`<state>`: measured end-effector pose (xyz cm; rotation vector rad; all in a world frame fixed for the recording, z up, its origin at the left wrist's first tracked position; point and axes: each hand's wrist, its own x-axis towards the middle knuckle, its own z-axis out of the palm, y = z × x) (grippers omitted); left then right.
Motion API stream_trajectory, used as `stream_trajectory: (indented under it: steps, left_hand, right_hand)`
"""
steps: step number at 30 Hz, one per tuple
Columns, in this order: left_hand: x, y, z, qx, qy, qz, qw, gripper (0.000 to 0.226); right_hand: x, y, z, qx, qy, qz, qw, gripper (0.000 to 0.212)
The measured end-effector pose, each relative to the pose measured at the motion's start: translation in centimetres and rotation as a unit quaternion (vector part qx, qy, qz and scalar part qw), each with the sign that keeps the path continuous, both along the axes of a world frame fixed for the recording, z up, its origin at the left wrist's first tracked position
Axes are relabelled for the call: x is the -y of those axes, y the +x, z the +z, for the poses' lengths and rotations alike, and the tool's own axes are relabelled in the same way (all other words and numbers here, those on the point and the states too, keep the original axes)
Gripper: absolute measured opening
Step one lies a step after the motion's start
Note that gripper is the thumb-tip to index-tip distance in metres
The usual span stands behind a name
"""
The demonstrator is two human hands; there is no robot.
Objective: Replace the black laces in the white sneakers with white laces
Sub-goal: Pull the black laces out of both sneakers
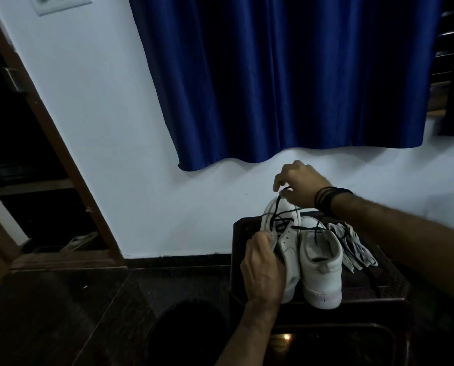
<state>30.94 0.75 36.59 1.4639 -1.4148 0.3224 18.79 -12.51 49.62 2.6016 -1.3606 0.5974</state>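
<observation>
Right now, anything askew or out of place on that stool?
Nothing damaged. The left sneaker is tipped sideways in the left hand while the right hand pulls its black lace. The white laces lie in a loose heap beside the upright sneaker.

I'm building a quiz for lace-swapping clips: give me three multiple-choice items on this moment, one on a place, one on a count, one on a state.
1. Where do the white laces lie?
A. right of the sneakers
B. on the floor
C. inside a sneaker

2. How many sneakers are on the stool?
A. one
B. two
C. three

3. What is the right hand doing?
A. resting flat
B. pinching the black lace
C. holding the curtain

Key: 1 A, the pale bundle lies beside the right sneaker; 2 B, the left hand grips the left sneaker beside the other; 3 B, the lace runs up to its fingertips.
</observation>
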Motion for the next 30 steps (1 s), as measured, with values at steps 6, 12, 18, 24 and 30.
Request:
stream_trajectory:
  steps: [6,12,18,24,30]
  left_hand:
    - [0.0,0.1,-0.1,-0.006,0.014,-0.003,1.0,0.027]
    - [0.0,0.0,-0.2,0.002,0.014,0.008,1.0,0.032]
    - [-0.1,-0.1,0.0,0.0,-0.006,0.012,1.0,0.026]
    - [0.2,0.0,-0.1,-0.005,-0.009,0.021,1.0,0.018]
    - [0.3,0.2,-0.2,-0.019,0.026,0.003,0.999,0.006]
  right_hand:
    - [-1.6,1.9,-0.7,-0.126,0.186,0.181,0.958,0.029]
    - [-2.8,2.3,0.1,-0.195,0.104,0.188,0.957,0.016]
    - [-1.1,0.8,0.5,0.11,-0.158,-0.005,0.981,0.027]
    - [-1.2,-0.2,-0.7,0.039,-0.011,0.0,0.999,0.016]
    - [-2.3,1.2,-0.9,-0.143,0.162,0.22,0.951,0.038]
